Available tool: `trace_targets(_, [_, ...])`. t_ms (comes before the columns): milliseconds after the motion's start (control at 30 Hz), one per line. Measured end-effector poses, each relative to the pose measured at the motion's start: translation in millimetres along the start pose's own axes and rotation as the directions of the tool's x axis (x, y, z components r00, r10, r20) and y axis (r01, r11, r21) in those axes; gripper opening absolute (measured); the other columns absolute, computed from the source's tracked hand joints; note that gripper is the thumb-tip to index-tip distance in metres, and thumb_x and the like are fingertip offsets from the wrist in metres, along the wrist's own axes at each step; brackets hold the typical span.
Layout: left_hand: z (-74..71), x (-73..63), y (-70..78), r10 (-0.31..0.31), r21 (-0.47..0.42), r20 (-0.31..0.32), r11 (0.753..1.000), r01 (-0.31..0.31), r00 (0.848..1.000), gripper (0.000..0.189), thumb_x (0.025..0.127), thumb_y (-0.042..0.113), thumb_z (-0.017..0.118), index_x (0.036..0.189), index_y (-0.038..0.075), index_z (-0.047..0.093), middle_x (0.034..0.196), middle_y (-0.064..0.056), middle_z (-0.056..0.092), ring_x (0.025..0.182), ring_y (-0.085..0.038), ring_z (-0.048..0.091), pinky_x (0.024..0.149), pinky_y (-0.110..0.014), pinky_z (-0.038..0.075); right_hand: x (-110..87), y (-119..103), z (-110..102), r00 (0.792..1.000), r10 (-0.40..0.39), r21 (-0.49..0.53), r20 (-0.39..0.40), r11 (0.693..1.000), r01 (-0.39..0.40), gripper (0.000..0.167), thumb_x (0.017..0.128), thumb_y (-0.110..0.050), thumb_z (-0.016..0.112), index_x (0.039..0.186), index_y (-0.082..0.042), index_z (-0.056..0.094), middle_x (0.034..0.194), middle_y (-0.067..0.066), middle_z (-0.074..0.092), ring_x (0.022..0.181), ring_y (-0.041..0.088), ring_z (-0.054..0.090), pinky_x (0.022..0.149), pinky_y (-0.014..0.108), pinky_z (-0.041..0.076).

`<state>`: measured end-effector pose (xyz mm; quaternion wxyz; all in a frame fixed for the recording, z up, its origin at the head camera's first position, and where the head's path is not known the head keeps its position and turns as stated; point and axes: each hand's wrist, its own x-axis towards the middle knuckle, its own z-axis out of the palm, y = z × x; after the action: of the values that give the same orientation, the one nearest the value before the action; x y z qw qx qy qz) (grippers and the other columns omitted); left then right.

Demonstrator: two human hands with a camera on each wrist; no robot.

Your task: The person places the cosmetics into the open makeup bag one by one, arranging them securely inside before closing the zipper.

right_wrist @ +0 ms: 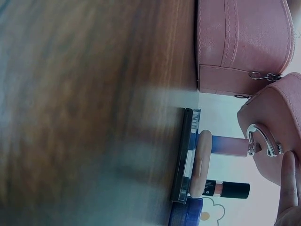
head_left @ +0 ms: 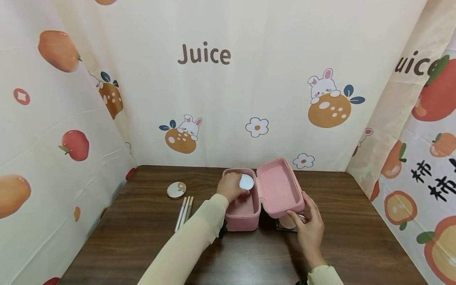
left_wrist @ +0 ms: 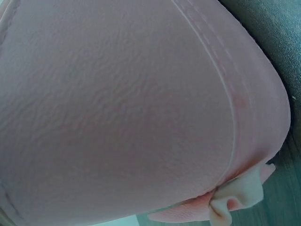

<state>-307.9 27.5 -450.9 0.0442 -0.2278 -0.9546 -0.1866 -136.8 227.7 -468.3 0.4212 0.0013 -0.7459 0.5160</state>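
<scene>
A pink zippered cosmetic case (head_left: 242, 222) stands with its lid (head_left: 279, 186) folded over to the right. My left hand (head_left: 229, 187) reaches into the case and grips a round white object (head_left: 246, 182), whose kind I cannot tell. The outer wall of the case (left_wrist: 122, 103) fills most of the left wrist view, and the hand is hidden there. At the lid's near right corner, my right hand (head_left: 310, 227) holds the edge between thumb and fingers. The right wrist view shows a finger (right_wrist: 289, 183) against the lid (right_wrist: 277, 108), near its silver handle (right_wrist: 263, 136).
Left of the case lie a round compact (head_left: 176, 190) and several slim pens (head_left: 184, 213). Partly under the lid is a black-based box with a beige puff (right_wrist: 201, 165). Beyond it are a pink-and-blue tube (right_wrist: 230, 146), a black lipstick (right_wrist: 235, 189) and a blue jar (right_wrist: 188, 214).
</scene>
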Motion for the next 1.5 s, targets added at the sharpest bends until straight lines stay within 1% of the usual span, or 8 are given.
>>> trace_targets(167, [5.2, 2.2, -1.3, -0.001, 0.009, -0.015, 1.000, 0.001, 1.000, 0.047, 0.072, 0.041, 0.086, 0.105, 0.010, 0.071, 0.096, -0.001, 0.073, 0.089, -0.020, 0.067, 0.080, -0.039, 0.055, -0.6, 0.6, -0.8, 1.000, 0.007, 0.008, 0.006, 1.000, -0.008, 0.069, 0.069, 0.020, 0.075, 0.134, 0.008, 0.054, 0.133, 0.028, 0.055, 0.089, -0.010, 0.063, 0.071, 0.012, 0.053])
trace_targets(267, [7.2, 2.3, -1.2, -0.006, 0.000, -0.026, 1.000, 0.006, 1.000, 0.046, 0.071, 0.040, 0.087, 0.102, 0.010, 0.072, 0.093, -0.001, 0.073, 0.086, -0.019, 0.067, 0.080, -0.039, 0.055, -0.8, 1.1, -0.9, 1.000, 0.007, 0.011, 0.008, 1.000, -0.007, 0.069, 0.069, 0.020, 0.075, 0.134, 0.008, 0.054, 0.133, 0.028, 0.055, 0.090, -0.010, 0.063, 0.072, 0.012, 0.053])
trace_targets(433, [8.0, 1.4, 0.2, -0.025, 0.000, -0.020, 1.000, 0.025, 0.999, 0.043, 0.071, 0.038, 0.087, 0.099, 0.008, 0.073, 0.089, -0.001, 0.073, 0.081, -0.017, 0.066, 0.077, -0.038, 0.055, -1.4, 1.6, -1.1, 1.000, 0.000, 0.017, 0.009, 1.000, 0.000, 0.069, 0.069, 0.021, 0.075, 0.134, 0.009, 0.054, 0.133, 0.029, 0.055, 0.095, -0.009, 0.062, 0.073, 0.013, 0.053])
trace_targets(600, [8.7, 1.4, 1.7, -0.035, 0.008, -0.015, 0.999, 0.035, 0.999, 0.042, 0.072, 0.037, 0.087, 0.096, 0.007, 0.072, 0.085, -0.002, 0.072, 0.076, -0.016, 0.063, 0.074, -0.036, 0.055, -1.9, 0.9, -1.4, 1.000, -0.003, 0.019, 0.007, 1.000, 0.003, 0.069, 0.069, 0.021, 0.075, 0.133, 0.009, 0.054, 0.132, 0.030, 0.054, 0.094, -0.009, 0.062, 0.072, 0.013, 0.053])
trace_targets(833, [11.3, 3.3, 4.2, -0.032, 0.030, -0.057, 0.999, 0.033, 0.998, 0.043, 0.070, 0.036, 0.088, 0.095, 0.004, 0.073, 0.086, -0.004, 0.073, 0.082, -0.019, 0.067, 0.081, -0.035, 0.054, -2.3, 1.4, -1.7, 1.000, -0.007, 0.020, 0.003, 1.000, 0.007, 0.069, 0.069, 0.021, 0.075, 0.133, 0.010, 0.054, 0.132, 0.030, 0.054, 0.095, -0.009, 0.062, 0.073, 0.013, 0.053])
trace_targets(1000, [12.3, 4.1, 6.9, -0.041, 0.050, -0.081, 0.998, 0.045, 0.996, 0.042, 0.068, 0.036, 0.089, 0.091, 0.005, 0.073, 0.086, -0.005, 0.073, 0.084, -0.021, 0.068, 0.082, -0.035, 0.054, -2.2, 1.7, -1.9, 1.000, -0.005, 0.019, 0.002, 1.000, 0.005, 0.069, 0.069, 0.021, 0.075, 0.133, 0.010, 0.054, 0.132, 0.030, 0.054, 0.095, -0.009, 0.063, 0.073, 0.014, 0.053])
trace_targets(1300, [9.0, 2.3, 10.7, -0.056, 0.031, -0.078, 0.998, 0.058, 0.995, 0.042, 0.067, 0.033, 0.090, 0.092, 0.004, 0.073, 0.086, -0.006, 0.073, 0.085, -0.022, 0.068, 0.083, -0.035, 0.054, -1.9, 1.8, -1.1, 1.000, -0.001, 0.017, 0.000, 1.000, 0.001, 0.069, 0.069, 0.021, 0.075, 0.133, 0.009, 0.054, 0.133, 0.029, 0.054, 0.093, -0.010, 0.062, 0.072, 0.012, 0.053])
trace_targets(1500, [6.3, 3.6, 11.2, -0.067, 0.031, -0.053, 0.997, 0.069, 0.996, 0.044, 0.069, 0.034, 0.089, 0.095, 0.003, 0.073, 0.087, -0.006, 0.073, 0.087, -0.022, 0.067, 0.085, -0.035, 0.053, -2.0, 12.5, 0.5, 1.000, 0.008, 0.020, -0.008, 1.000, -0.007, 0.072, 0.068, 0.021, 0.076, 0.135, 0.006, 0.054, 0.134, 0.026, 0.055, 0.092, -0.011, 0.062, 0.072, 0.011, 0.052])
